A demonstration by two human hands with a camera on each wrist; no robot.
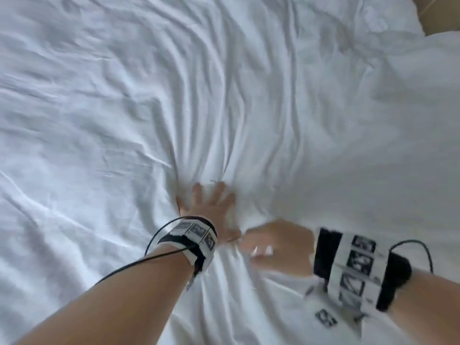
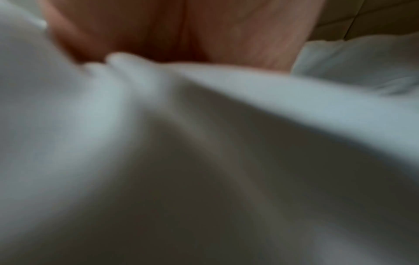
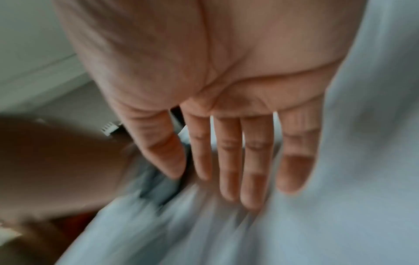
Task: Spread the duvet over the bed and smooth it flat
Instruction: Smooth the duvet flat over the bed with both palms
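Observation:
A white, wrinkled duvet (image 1: 174,95) covers the whole bed in the head view. My left hand (image 1: 210,197) lies flat on it near the bottom middle, fingers spread, and creases fan out from the fingertips. In the left wrist view the palm of my left hand (image 2: 181,26) shows above a raised duvet (image 2: 226,143) fold that hides the fingers. My right hand (image 1: 263,245) is just to the right of the left one, blurred, low over the cloth. In the right wrist view my right hand (image 3: 238,179) has straight fingers (image 3: 251,170) lying along the duvet (image 3: 340,197), holding nothing.
A beige padded headboard (image 1: 438,13) shows at the top right corner, with a rumpled white pillow (image 2: 362,62) below it. My left forearm (image 3: 56,161) crosses the left of the right wrist view. Pale wall (image 3: 34,53) lies beyond the bed's edge.

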